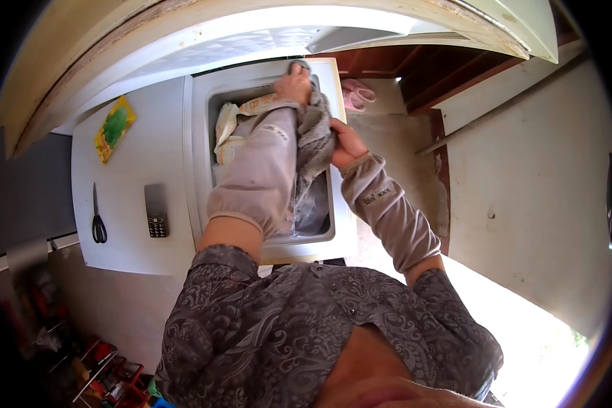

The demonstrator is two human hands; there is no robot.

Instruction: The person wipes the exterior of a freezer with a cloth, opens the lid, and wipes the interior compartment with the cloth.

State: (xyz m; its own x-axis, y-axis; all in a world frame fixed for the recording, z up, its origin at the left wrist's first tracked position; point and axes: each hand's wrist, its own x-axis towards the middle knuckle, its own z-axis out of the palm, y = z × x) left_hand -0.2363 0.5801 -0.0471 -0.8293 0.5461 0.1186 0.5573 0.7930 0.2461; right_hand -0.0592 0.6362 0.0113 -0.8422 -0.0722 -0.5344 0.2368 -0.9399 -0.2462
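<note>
My left hand reaches to the back rim of the sink, its fingers curled over a dark rounded piece that looks like the tap. A wet-looking grey cloth hangs over the right side of the basin, just beside that hand. The fingers of my right hand are closed on the cloth's right edge. White plastic packaging with orange print lies in the left part of the basin. My left forearm, in a light sleeve cover, hides the basin's middle.
Left of the sink, the white worktop carries a yellow packet with a green patch, black-handled scissors and a keypad phone. A pale cabinet edge overhangs the back. Pink slippers lie on the floor at right.
</note>
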